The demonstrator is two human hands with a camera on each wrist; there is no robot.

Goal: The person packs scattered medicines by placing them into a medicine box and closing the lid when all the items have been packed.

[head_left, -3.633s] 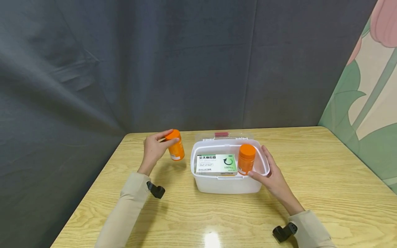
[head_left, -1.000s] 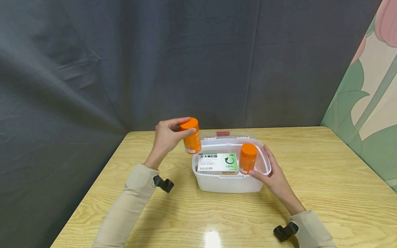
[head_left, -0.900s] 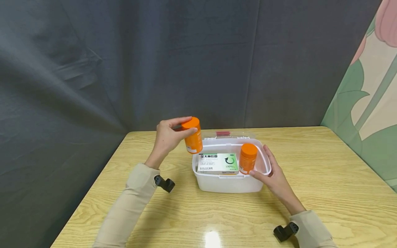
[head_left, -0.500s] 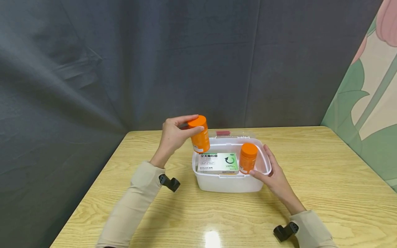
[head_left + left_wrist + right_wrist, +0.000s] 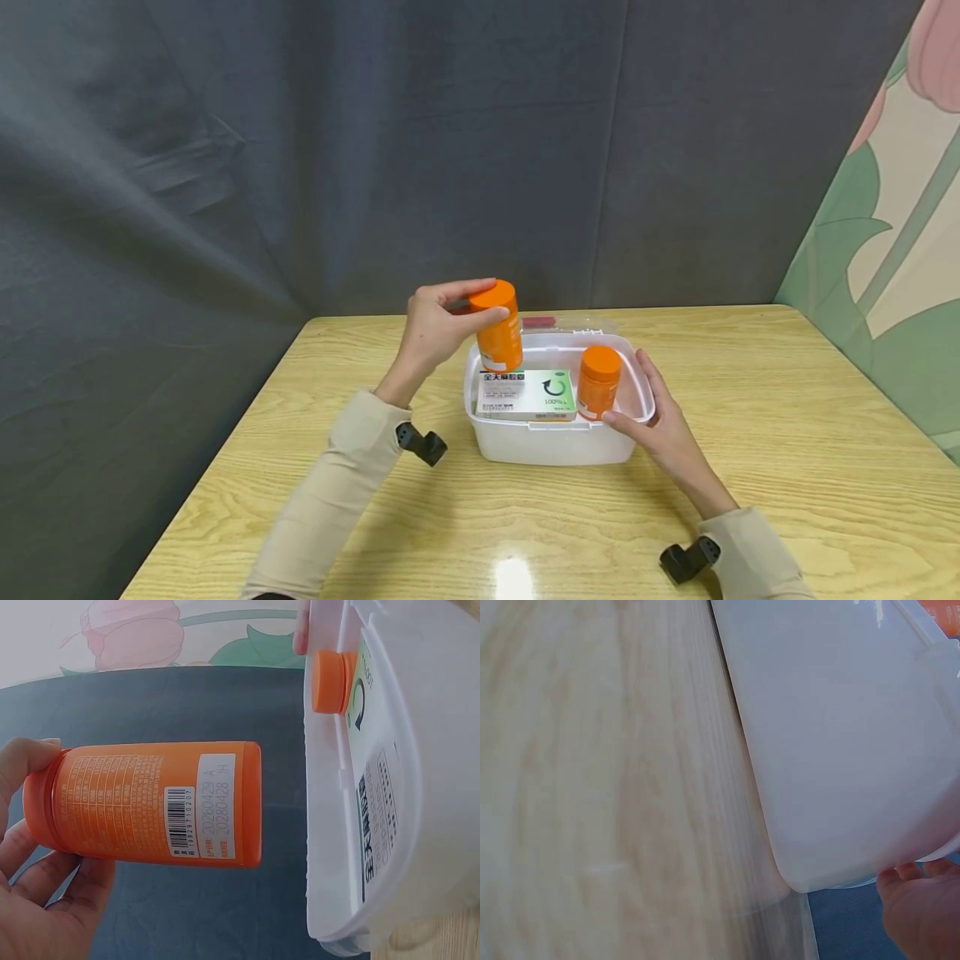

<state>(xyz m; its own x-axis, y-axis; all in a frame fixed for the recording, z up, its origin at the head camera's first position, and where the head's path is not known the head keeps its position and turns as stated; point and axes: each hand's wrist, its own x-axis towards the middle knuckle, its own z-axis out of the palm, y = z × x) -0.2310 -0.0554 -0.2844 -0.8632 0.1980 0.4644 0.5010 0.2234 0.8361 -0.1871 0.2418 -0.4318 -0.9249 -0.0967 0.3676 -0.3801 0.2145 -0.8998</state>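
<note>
My left hand (image 5: 435, 330) pinches an orange pill bottle (image 5: 501, 343) round its lid, thumb in front. It hangs over the left part of a white plastic box (image 5: 555, 447), clear of the table. Printed text and a barcode label show on this bottle (image 5: 142, 802) in the left wrist view. Inside the box, a white and green medicine carton (image 5: 525, 397) lies at the left, and a second orange pill bottle (image 5: 598, 385) stands upright at the right. My right hand (image 5: 667, 432) grips the box's right end, thumb at the front rim, fingers along the side.
The box's transparent lid (image 5: 570, 322) with a red latch is folded back behind it. Box and hands are over a wooden table (image 5: 480, 525). A dark cloth (image 5: 465, 150) hangs behind, and a flower-painted wall (image 5: 900, 275) rises at the right.
My left hand has lifted the pill bottle from the table's left side and carried it right, from beside the box to over its left part. The right hand stays on the box.
</note>
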